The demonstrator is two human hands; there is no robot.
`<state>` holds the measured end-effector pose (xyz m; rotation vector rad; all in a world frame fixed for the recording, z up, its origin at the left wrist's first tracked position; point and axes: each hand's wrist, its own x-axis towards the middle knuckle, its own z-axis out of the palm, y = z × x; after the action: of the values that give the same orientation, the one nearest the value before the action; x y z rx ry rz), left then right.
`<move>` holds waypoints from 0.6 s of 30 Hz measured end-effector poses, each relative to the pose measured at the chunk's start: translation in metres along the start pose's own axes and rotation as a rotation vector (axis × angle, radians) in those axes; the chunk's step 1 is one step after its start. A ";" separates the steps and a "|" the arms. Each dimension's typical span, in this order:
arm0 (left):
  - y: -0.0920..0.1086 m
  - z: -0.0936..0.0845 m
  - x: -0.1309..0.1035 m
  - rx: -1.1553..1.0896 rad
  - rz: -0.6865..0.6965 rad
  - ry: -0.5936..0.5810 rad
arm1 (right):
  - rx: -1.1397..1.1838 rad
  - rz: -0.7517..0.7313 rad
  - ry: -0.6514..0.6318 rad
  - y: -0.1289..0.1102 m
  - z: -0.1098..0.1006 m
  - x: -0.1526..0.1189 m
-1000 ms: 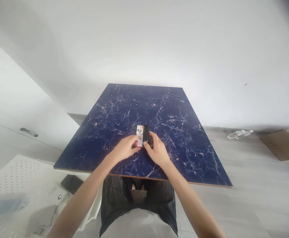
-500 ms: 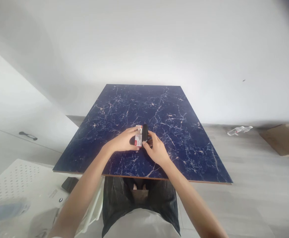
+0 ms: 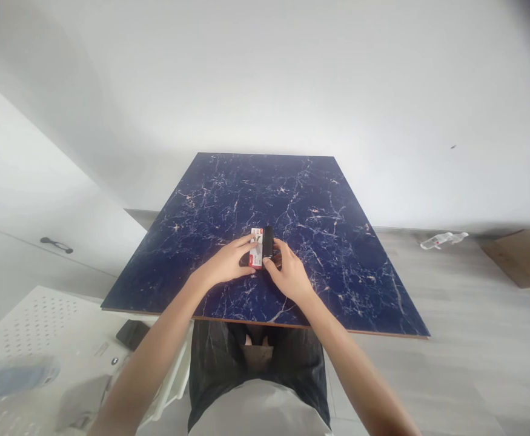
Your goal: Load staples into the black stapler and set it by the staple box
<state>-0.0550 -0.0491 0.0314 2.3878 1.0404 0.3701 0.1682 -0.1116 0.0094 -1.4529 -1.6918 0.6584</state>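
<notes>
On the blue marbled tabletop (image 3: 265, 188), nearer the front edge than the back, I've got the red-and-white box (image 3: 255, 257) and the black case (image 3: 268, 240) side by side. Box on the left, case on the right, long sides parallel and close together. From up here I can't tell if they touch along the full length. Print on the box is too small for me to read.

Left hand (image 3: 229, 261): thumb and fingers spread fairly wide in a C round the left side of the box. Fingertips lie over its upper part, thumb at its near end. Contact looks likely; can't tell from my view if it's actually gripping.

Right hand (image 3: 289, 275): thumb and fingers in a narrow curl about the near part of the case, holding it. Thumb at the near end, index along the right side. The other fingers are mostly hidden from me.

Both forearms come in over the front edge, one each side of the dark trousers (image 3: 210, 369).

Around the table: lower left, I see a white perforated surface (image 3: 42, 327) with a dark object (image 3: 132, 333) near the table edge. Floor right, a clear bottle (image 3: 444, 240) lies on its side near an open cardboard box (image 3: 516, 259).
</notes>
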 end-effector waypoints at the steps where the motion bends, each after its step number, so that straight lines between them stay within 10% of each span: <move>1: 0.001 0.001 0.000 0.001 0.000 0.006 | 0.001 0.000 0.002 0.000 0.000 0.000; 18: 0.021 0.017 0.040 0.057 0.080 0.038 | -0.155 0.043 0.159 0.013 -0.009 0.002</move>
<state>-0.0084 -0.0375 0.0300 2.4872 0.9867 0.4213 0.1827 -0.1078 0.0045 -1.6099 -1.6205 0.4302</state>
